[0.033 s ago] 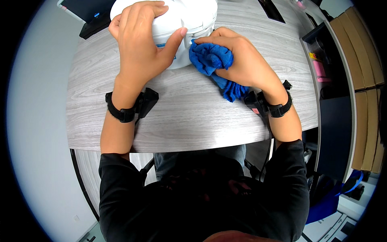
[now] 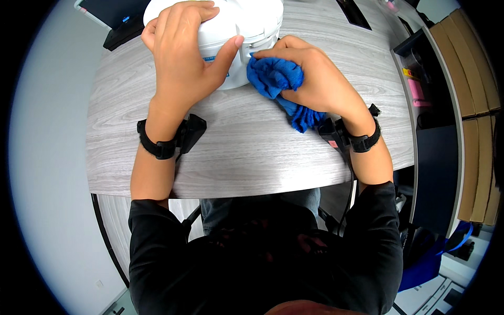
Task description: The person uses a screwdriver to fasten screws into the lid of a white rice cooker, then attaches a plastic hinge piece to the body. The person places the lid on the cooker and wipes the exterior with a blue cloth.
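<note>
A white rounded container [image 2: 239,68] with a lid stands at the far side of the table, partly cut off by the top of the picture. A blue label shows on its front, mostly behind my hand. My left hand [image 2: 184,58] grips the container from above, fingers curved over the lid and thumb along its front rim. In my right hand [image 2: 315,73] a blue cloth [image 2: 275,76] is bunched up, pressed against the container's front right side. The cloth's loose end hangs below that hand toward the wrist. Some right fingertips are hidden behind the cloth and container.
The grey wood-grain table [image 2: 247,152] has a curved front edge close to my body. A dark screen [image 2: 113,16] stands at the far left. On the right is a shelf unit [image 2: 438,173] holding small items, with cardboard boxes [image 2: 475,68] beyond it. Black devices are strapped to both wrists.
</note>
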{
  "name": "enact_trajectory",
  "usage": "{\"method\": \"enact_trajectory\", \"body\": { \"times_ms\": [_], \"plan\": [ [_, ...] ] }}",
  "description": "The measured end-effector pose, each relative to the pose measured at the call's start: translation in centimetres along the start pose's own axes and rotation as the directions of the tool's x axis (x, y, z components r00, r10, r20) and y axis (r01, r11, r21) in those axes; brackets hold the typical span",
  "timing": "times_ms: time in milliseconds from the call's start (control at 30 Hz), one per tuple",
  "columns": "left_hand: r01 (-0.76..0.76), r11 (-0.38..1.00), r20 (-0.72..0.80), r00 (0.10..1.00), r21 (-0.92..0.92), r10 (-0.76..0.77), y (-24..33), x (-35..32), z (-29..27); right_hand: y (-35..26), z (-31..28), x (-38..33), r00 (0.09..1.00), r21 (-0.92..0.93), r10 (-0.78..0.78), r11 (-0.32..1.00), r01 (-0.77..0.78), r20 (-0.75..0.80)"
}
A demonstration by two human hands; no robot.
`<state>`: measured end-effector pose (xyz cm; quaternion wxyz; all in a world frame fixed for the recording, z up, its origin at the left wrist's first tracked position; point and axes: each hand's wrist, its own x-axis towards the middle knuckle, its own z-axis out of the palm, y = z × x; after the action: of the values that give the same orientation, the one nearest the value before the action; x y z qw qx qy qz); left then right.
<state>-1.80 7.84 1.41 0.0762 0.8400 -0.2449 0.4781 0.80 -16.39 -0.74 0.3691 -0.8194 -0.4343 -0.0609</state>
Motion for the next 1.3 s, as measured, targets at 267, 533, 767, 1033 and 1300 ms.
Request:
{"method": "enact_trajectory", "body": {
  "times_ms": [267,533,767,1033,1300],
  "plan": [
    [0.031,0.999,0.021,0.999,0.018,-0.032,0.7,0.2,-0.2,0.0,0.5,-0.3,0.999,-0.075,-0.030,0.997,0.029,-0.021],
    [0.038,0.999,0.029,0.999,0.013,-0.039,0.5,0.1,-0.2,-0.9,1.2,-0.4,0.970,-0.440,-0.206,0.889,0.129,-0.132],
    [0.024,1.000,0.034,0.999,0.000,-0.024,0.2,0.2,-0.3,-0.1,0.6,-0.4,0.974,-0.495,-0.181,0.864,0.092,-0.135],
    [0.007,1.000,0.040,0.999,0.005,-0.007,0.1,0.2,-0.3,1.1,0.0,-0.1,0.964,-0.584,-0.195,0.810,0.054,-0.183],
    [-0.002,1.000,0.033,0.999,0.008,0.001,0.0,0.2,-0.2,1.4,0.2,0.2,0.947,-0.580,-0.253,0.809,0.094,-0.199]
  ]
}}
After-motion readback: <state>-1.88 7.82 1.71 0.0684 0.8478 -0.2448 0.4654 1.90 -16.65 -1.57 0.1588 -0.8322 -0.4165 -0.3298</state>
